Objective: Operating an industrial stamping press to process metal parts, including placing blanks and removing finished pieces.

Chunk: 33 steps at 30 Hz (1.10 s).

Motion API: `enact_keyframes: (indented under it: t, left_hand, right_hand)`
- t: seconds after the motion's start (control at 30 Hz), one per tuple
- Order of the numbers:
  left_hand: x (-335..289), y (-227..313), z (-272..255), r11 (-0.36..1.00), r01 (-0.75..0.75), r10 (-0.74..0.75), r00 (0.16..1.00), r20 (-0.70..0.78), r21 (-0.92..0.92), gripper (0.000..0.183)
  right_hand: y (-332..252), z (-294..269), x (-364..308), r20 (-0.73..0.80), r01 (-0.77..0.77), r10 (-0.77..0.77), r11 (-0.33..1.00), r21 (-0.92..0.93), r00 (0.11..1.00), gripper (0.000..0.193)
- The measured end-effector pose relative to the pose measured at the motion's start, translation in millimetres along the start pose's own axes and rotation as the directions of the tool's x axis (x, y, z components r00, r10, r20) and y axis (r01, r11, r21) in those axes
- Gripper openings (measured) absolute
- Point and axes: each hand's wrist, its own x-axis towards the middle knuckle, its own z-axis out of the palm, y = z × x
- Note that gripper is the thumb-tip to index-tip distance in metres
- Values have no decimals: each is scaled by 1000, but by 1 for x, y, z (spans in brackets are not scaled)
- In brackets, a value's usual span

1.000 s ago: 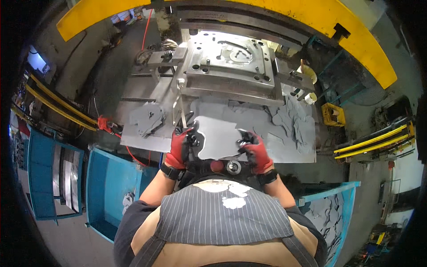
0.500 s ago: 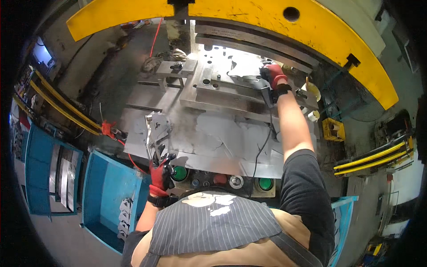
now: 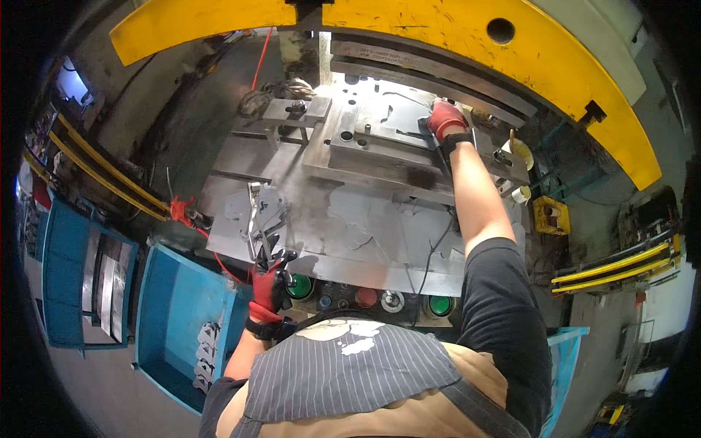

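Note:
My right hand [image 3: 445,120], in a red and black glove, reaches over the steel die [image 3: 380,160] under the press. Its fingers are closed around a dark slim tool [image 3: 442,157] trailing a black cord [image 3: 432,252]; the fingertips are partly hidden. Beside them a flat sheet-metal blank [image 3: 405,117] lies on the die's top, washed out by bright light. Low on the left, my left hand [image 3: 269,290], also gloved, grips a long, narrow metal tool like tongs [image 3: 253,219] pointing away from me. Cut metal sheets [image 3: 358,212] lie on the plate between my hands.
A yellow press guard [image 3: 416,22] arches across the top. Green buttons [image 3: 440,305] and a red button [image 3: 366,297] line the near edge. At left stands a blue bin [image 3: 164,314] with stacked metal parts [image 3: 207,354]. A yellow crate [image 3: 550,215] is at right.
The blank, raised and tilted at my right hand before, now lies flat on the die. My right hand has shifted slightly; my left hand keeps its grip. The whole view has shifted a little.

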Motion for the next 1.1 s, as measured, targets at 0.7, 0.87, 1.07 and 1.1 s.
enact_keyframes:
  t: [0.7,0.87,1.07,1.1]
  left_hand:
    - [-15,-93,-172,931,321,-165,794,-585,173,24]
    - [6,-170,-177,828,464,-495,869,21,315,42]
    - [63,-226,-182,710,323,-463,884,69,626,46]
    - [64,-229,-196,671,351,-469,883,8,653,46]
  right_hand:
    - [145,184,-494,67,-330,867,116,937,494,36]
    - [163,258,-521,510,-504,248,-94,859,823,35]
    - [132,225,-479,509,-539,230,91,838,830,24]
    - [130,229,-475,522,-553,233,94,828,820,21]
